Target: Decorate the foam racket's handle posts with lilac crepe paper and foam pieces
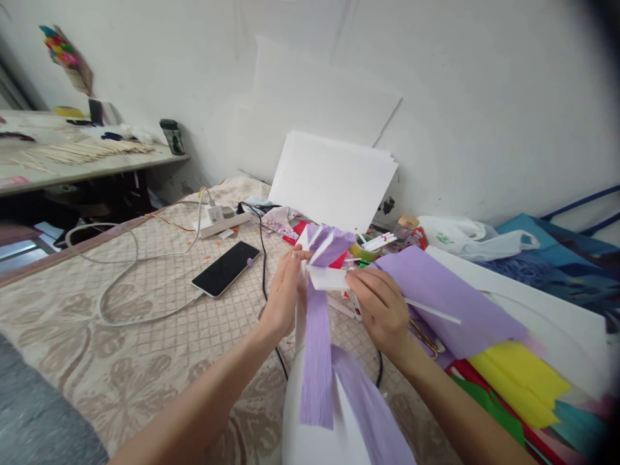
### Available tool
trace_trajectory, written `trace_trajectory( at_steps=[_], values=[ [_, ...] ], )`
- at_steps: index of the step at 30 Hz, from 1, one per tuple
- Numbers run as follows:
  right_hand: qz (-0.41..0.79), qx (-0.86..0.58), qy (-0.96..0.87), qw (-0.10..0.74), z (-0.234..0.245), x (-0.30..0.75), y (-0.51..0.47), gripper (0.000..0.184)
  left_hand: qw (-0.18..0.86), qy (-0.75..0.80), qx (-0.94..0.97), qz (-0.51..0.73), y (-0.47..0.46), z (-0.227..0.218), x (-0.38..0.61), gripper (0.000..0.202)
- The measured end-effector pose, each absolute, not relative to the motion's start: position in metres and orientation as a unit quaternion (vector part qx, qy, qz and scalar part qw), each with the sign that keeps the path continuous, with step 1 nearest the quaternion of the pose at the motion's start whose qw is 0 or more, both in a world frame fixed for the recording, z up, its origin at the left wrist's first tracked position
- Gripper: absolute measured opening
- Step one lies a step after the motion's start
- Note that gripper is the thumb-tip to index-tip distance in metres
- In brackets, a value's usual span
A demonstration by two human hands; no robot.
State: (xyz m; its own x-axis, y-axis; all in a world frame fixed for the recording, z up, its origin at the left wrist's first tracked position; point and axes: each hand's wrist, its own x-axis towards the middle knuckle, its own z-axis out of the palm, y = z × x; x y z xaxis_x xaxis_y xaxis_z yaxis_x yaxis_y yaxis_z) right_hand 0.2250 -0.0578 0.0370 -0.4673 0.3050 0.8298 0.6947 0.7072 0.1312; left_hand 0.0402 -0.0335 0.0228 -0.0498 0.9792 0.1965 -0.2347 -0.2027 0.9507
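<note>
My left hand is closed on a strip of purple crepe paper that hangs down over a white sheet. My right hand pinches a small white folded piece wrapped with the same purple paper, whose top end sticks up between my hands. Both hands meet above a patterned beige bedspread. A thin white stick juts out to the right from under my right hand.
A black phone lies left of my hands, cabled to a white power strip. Sheets of purple, yellow, green and red paper lie at right. White boards lean on the wall; a tape roll with pens sits behind.
</note>
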Motion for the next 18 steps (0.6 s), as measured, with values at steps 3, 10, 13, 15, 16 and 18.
trace_trajectory(
  at_steps=[3,10,13,15,16,18],
  values=[
    [-0.223,-0.266,-0.828,0.441,0.0358,0.2272,-0.0607,0.036,0.501,0.382,0.474,0.615,-0.0345,0.0219,0.0398,0.04],
    [-0.235,-0.278,-0.815,0.45,0.0355,0.2301,-0.0655,0.038,0.515,0.37,0.471,0.613,-0.0341,0.0199,0.0388,0.039],
    [-0.237,-0.28,-0.822,0.436,0.0374,0.2286,-0.064,0.039,0.519,0.371,0.467,0.612,-0.0341,0.0197,0.0388,0.038],
    [-0.239,-0.288,-0.824,0.425,0.0381,0.2272,-0.0632,0.039,0.516,0.376,0.465,0.613,-0.0345,0.0199,0.0389,0.038],
    [-0.239,-0.293,-0.824,0.422,0.0381,0.2266,-0.0629,0.039,0.514,0.378,0.466,0.613,-0.0347,0.02,0.0389,0.038],
    [-0.241,-0.303,-0.822,0.417,0.0376,0.2257,-0.0626,0.037,0.51,0.382,0.47,0.61,-0.035,0.0203,0.0388,0.039]
  ],
)
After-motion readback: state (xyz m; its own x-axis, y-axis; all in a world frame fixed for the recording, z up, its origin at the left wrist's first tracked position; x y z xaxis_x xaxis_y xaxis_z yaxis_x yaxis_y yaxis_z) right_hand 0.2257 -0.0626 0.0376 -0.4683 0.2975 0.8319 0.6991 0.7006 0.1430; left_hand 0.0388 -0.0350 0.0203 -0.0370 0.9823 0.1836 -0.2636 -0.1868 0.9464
